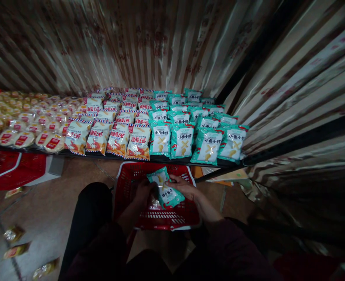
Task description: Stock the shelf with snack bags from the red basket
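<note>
A: What have the hands got just now?

B: The right hand point(184, 186) has its fingers closed on the upper edge of a teal snack packet point(165, 188), which sits tilted just above the red shopping basket point(172, 223). The left hand point(143, 193) is down inside the basket, curled at the packet's left side; whether it grips the packet or the clear wrappers under it, I cannot tell.

A: So which step would you call this?

B: By my reckoning, a packet being handled at the basket, in front of the low shelf point(149, 158).

A: What does the shelf carry?

B: Rows of matching teal packets point(184, 142) on the right, orange-and-white shrimp snack bags point(118, 138) in the middle, round cakes in clear wrap point(22, 138) on the left. A few loose packets point(14, 234) lie on the floor at the left.

A: And what would any next move call for?

B: A light hold, I'd judge. The bag is puffed and slippery, and the basket rim is close beneath it.
</note>
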`<state>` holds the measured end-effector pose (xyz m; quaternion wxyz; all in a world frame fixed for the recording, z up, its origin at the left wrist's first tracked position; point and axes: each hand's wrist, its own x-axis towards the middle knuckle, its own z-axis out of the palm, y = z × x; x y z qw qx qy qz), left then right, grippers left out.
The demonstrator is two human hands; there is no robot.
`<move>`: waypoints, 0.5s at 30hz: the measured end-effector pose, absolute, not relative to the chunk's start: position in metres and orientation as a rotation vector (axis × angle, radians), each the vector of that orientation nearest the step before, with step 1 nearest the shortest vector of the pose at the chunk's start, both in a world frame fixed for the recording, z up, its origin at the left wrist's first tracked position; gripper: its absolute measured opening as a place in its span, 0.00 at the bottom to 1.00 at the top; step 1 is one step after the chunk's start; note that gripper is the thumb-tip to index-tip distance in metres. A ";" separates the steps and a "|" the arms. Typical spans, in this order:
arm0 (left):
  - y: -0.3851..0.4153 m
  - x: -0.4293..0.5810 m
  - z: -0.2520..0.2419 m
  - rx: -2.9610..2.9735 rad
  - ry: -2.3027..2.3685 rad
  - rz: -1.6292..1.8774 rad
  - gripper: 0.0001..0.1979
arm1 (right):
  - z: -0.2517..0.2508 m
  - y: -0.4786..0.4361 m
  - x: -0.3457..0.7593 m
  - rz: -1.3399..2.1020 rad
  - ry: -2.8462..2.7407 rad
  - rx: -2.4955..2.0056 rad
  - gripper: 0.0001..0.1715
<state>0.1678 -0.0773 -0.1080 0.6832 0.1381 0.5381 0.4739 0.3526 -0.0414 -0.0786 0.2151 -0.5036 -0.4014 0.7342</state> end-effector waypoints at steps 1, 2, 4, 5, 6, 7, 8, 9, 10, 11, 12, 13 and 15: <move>-0.077 0.167 -0.106 0.275 1.187 1.077 0.13 | -0.075 -0.043 0.354 2.002 -1.115 -1.426 0.37; -0.076 0.165 -0.104 0.237 1.166 1.087 0.12 | -0.071 -0.043 0.357 1.969 -1.111 -1.457 0.37; -0.075 0.162 -0.096 0.159 1.130 1.088 0.09 | -0.063 -0.045 0.362 1.936 -1.074 -1.493 0.39; -0.075 0.161 -0.092 0.117 1.114 1.084 0.07 | -0.060 -0.045 0.364 1.933 -1.039 -1.494 0.39; -0.076 0.161 -0.087 0.067 1.098 1.082 0.06 | -0.057 -0.046 0.366 1.926 -0.999 -1.494 0.39; -0.079 0.163 -0.082 0.021 1.081 1.077 0.05 | -0.055 -0.047 0.366 1.908 -0.961 -1.498 0.39; -0.083 0.166 -0.078 -0.016 1.060 1.070 0.05 | -0.055 -0.048 0.366 1.876 -0.933 -1.501 0.38; -0.088 0.171 -0.075 -0.062 1.035 1.066 0.05 | -0.055 -0.049 0.365 1.836 -0.911 -1.502 0.37; -0.095 0.176 -0.073 -0.094 1.007 1.054 0.05 | -0.057 -0.050 0.363 1.802 -0.898 -1.501 0.36; -0.103 0.181 -0.073 -0.106 0.996 1.043 0.05 | -0.059 -0.051 0.362 1.782 -0.891 -1.497 0.35; -0.111 0.185 -0.074 -0.110 1.015 1.038 0.04 | -0.061 -0.052 0.362 1.774 -0.891 -1.492 0.34; -0.119 0.188 -0.076 -0.112 1.052 1.020 0.04 | -0.062 -0.053 0.362 1.776 -0.898 -1.488 0.33; -0.131 0.187 -0.081 -0.090 1.171 0.981 0.06 | -0.061 -0.053 0.367 1.791 -0.939 -1.491 0.31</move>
